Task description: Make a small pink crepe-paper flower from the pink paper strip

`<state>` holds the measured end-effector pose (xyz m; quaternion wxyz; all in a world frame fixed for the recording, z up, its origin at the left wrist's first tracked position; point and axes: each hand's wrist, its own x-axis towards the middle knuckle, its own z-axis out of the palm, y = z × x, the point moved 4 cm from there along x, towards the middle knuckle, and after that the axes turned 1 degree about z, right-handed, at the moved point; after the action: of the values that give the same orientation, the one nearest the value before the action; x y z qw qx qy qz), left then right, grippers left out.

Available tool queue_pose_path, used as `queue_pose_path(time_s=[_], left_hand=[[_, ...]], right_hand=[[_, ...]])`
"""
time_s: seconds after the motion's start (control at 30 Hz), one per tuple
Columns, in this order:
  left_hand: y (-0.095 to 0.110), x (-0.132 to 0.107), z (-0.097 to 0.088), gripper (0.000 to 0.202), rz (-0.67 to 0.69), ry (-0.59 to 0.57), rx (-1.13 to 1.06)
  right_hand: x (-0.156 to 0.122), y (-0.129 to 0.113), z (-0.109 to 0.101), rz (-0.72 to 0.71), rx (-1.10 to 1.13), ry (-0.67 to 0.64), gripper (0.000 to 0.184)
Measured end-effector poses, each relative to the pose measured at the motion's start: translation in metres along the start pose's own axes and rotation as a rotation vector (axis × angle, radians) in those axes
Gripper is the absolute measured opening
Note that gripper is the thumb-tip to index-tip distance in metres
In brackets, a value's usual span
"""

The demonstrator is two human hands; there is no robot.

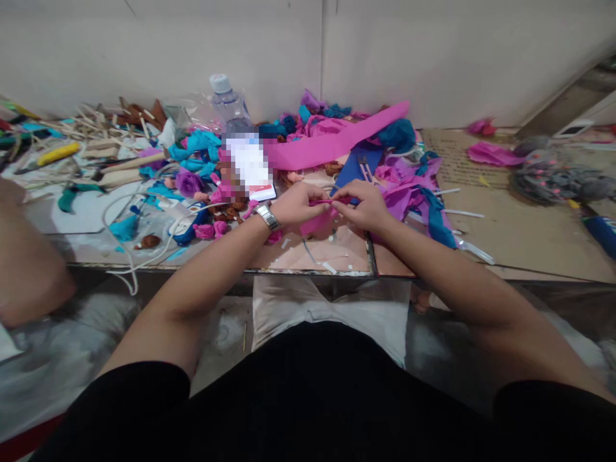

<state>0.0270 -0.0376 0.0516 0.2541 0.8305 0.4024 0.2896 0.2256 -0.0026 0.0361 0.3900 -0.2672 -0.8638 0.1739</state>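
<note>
Both my hands meet over the table's middle and pinch one small piece of pink crepe paper (323,217) between them. My left hand (297,203), with a metal watch (267,216) on its wrist, grips the paper's left end with closed fingers. My right hand (364,204) pinches the right end, fingers pressed together. The paper hangs down a little below the fingers. Just beyond them lie a long pink crepe strip (337,140) and a blue sheet (355,165).
The table (520,237) is littered with pink, purple and teal paper scraps. A plastic water bottle (228,102) stands at the back; wooden sticks (103,157) and a white cable (144,247) lie left. Another person's arm (26,263) shows at far left. A grey bundle (553,176) sits right.
</note>
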Motion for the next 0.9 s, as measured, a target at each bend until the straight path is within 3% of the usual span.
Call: queue_pose_path(time_s=[0.3,0.5,0.67,0.9], left_hand=[[-0.012,0.003,0.004,0.031,-0.18,-0.054,-0.266],[-0.016,0.003,0.004,0.026,-0.253,-0.049,-0.368],[-0.018,0.001,0.003,0.036,-0.286,0.014,-0.342],[-0.014,0.003,0.003,0.038,-0.255,-0.04,-0.33]], right_hand=[[0.0,0.003,0.002,-0.064,-0.008,-0.012,0.04],[0.0,0.002,0.003,-0.142,0.035,0.012,0.034],[0.0,0.0,0.002,-0.142,0.011,0.012,0.033],[0.0,-0.004,0.001,-0.132,0.023,-0.018,0.035]])
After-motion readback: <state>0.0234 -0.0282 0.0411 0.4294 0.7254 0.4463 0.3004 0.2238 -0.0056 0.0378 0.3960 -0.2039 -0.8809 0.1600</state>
